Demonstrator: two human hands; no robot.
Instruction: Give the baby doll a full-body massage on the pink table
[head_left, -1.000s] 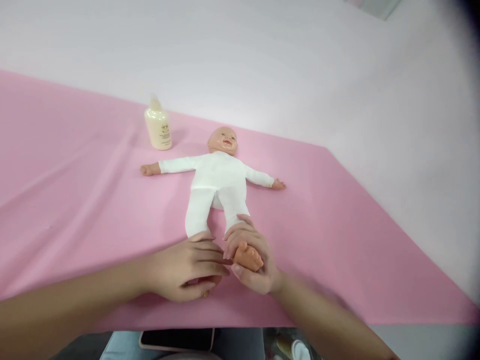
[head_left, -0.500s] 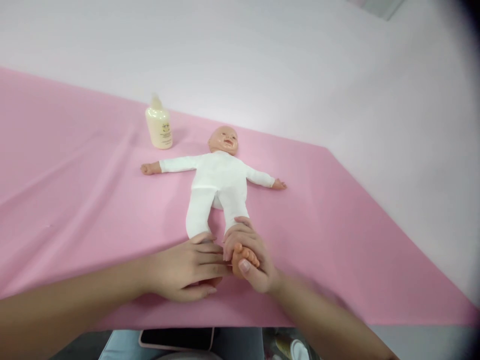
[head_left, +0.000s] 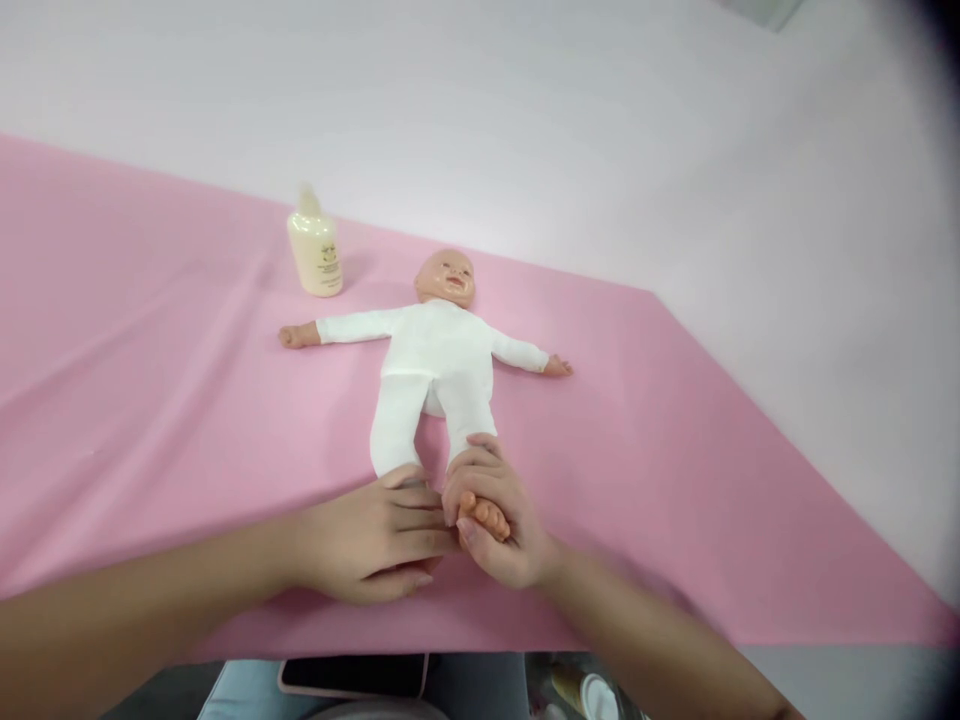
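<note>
Snugly, right fingers (head_left: 480, 486) clasp knobbly doll foot (head_left: 487, 516), left fingers (head_left: 414, 520) wrap other foot (head_left: 431, 564), creased pink cloth (head_left: 165, 400)

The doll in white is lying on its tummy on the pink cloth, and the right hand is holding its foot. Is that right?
Not quite: the doll in white is lying on its back, face up, not on its tummy, as the head camera view shows. It is on the pink cloth, and the right hand is holding its foot.
</note>
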